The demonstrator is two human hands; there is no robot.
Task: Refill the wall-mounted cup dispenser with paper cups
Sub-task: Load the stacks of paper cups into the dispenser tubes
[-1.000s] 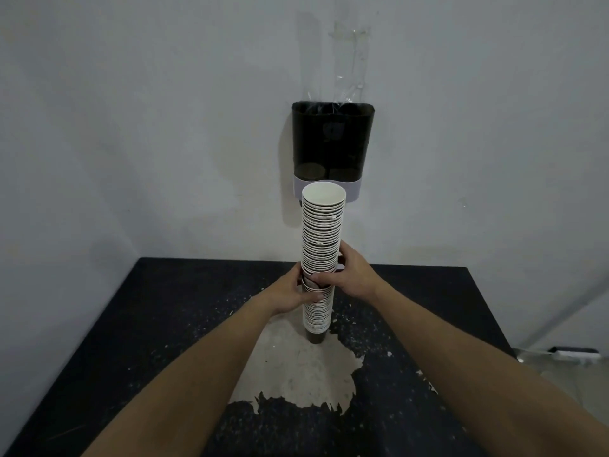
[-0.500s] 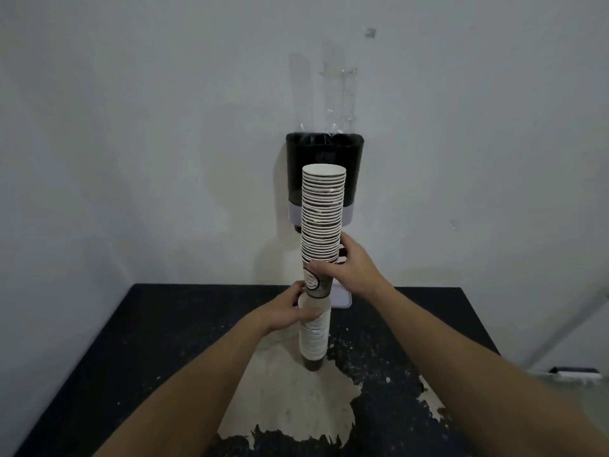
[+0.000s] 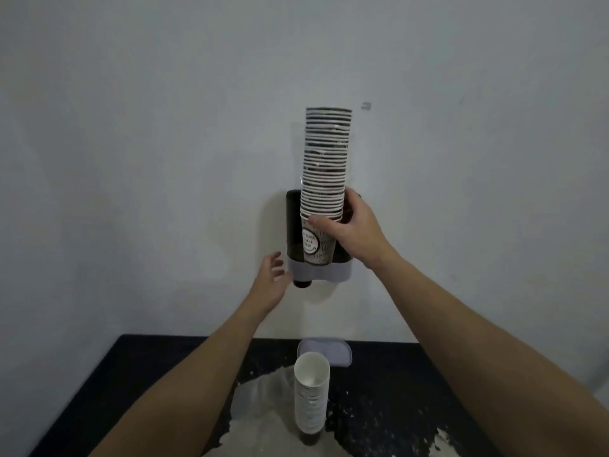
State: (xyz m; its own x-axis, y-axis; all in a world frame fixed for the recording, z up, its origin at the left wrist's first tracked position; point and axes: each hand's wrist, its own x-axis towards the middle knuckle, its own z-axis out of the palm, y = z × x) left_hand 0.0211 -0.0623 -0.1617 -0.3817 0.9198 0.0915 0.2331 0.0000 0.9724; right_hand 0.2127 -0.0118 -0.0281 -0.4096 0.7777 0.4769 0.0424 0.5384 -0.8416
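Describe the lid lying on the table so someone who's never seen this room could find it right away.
Start at the black table under the wall-mounted dispenser. At its back edge, against the wall, lies the lid, just behind the standing cup stack. It is the only flat, pale grey, rounded piece there.
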